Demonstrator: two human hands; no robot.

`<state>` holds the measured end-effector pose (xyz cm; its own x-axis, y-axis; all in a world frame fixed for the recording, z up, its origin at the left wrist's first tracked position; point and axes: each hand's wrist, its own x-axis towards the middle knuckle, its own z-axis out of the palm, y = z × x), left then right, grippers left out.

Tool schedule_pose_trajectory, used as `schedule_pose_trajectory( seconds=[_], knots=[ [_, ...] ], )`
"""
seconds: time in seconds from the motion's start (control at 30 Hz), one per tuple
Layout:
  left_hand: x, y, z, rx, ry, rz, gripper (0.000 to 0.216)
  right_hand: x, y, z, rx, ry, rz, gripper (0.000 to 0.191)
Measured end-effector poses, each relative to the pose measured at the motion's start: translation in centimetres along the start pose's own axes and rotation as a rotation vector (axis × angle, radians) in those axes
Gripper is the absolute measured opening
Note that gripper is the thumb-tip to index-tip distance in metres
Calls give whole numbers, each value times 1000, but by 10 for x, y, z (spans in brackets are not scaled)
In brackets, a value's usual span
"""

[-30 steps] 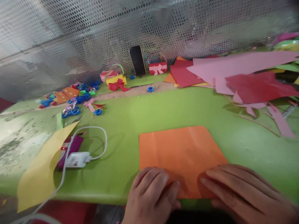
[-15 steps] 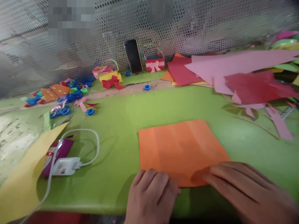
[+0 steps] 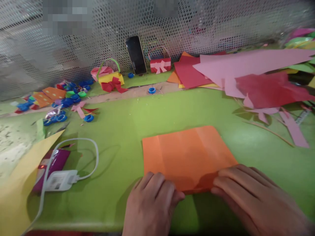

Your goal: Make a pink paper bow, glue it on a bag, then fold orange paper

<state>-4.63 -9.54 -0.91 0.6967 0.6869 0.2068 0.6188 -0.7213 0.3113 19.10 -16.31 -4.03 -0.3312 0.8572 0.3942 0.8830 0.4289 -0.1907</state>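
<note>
Orange paper (image 3: 189,154), creased, one piece: on the near desk (image 3: 137,114). Left hand (image 3: 151,200): fingers clamped on its near left edge. Right hand (image 3: 253,190): fingers clamped on its near right. Step, apparently: folding that edge; next move calls for even pressure along it. Beyond: blue ring (image 3: 152,90), phone (image 3: 136,55).

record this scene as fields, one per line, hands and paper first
left hand: on orange paper, near edge, left part
right hand: same edge, right part
paper: faint crease lines, on green tabletop
left side: white charger, yellow sheet
back: smartphone between yellow paper basket and red paper basket
right side: pink sheet, red sheet
</note>
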Motion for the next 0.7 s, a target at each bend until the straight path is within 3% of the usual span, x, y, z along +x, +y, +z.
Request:
schedule_pose_trajectory(
  seconds=[0.2, 0.7],
  knots=[
    [0, 0, 1, -7, 14, -97, 27, 5, -2, -1, -23, 22, 30, 23],
    [-1, 8, -2, -26, -22, -179, 25, 10, -3, -1, 140, 38, 238, 32]
  ],
)
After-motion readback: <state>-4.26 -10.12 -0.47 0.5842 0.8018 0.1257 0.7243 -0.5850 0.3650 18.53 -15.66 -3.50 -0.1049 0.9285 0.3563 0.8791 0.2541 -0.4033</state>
